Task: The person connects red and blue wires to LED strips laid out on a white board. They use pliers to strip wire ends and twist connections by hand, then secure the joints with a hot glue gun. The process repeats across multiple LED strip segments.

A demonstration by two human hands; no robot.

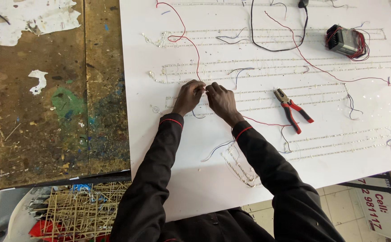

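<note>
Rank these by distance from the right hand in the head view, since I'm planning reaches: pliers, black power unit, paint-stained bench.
1. Pliers, just right of the right hand.
2. Black power unit, upper right on the white board.
3. Paint-stained bench, far left.

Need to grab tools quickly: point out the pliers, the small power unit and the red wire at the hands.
pliers (pixel 282 97): head view, on the metal jaws.
small power unit (pixel 342 41): head view, its top face.
red wire (pixel 198 58): head view, the stretch above the hands.

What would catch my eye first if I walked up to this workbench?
Two hands, the left hand and right hand, meet at a red wire in the middle of a big white board laid with rows of small lights. To their right lie red-handled pliers; a paint-stained wooden table shows at left.
</note>
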